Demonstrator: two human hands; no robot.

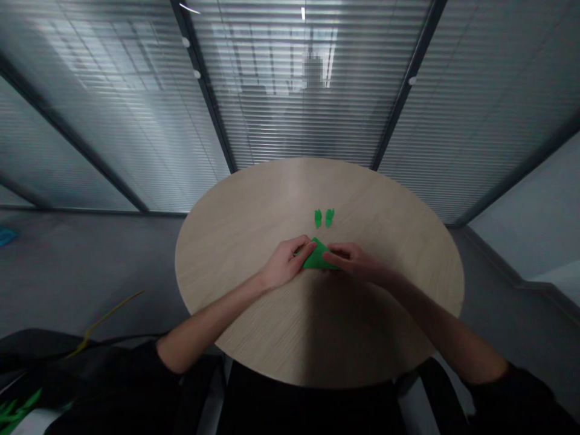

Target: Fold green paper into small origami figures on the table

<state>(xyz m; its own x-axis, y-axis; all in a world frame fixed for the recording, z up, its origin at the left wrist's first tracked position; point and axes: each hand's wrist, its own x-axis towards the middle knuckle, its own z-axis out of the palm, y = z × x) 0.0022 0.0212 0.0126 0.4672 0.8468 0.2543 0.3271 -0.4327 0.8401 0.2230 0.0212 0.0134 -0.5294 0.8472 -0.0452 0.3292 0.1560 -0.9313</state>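
Observation:
Both hands hold a bright green piece of paper (317, 257), which looks folded into a roughly triangular shape with its peak pointing away from me. My left hand (286, 261) pinches its left side, thumb on top. On the right edge, the thumb and fingers of my right hand (352, 261) close around the paper and hide that corner. Just beyond it lie two small green pieces side by side, a left one (318, 218) and a right one (330, 217); what they are is too small to tell.
Everything rests on a round light wood table (235, 211). Behind it stands a glass wall with blinds (303, 121). A dark chair part (441, 393) is near the front edge. At the lower left are a yellow cord (109, 314) and green leaves (20, 408).

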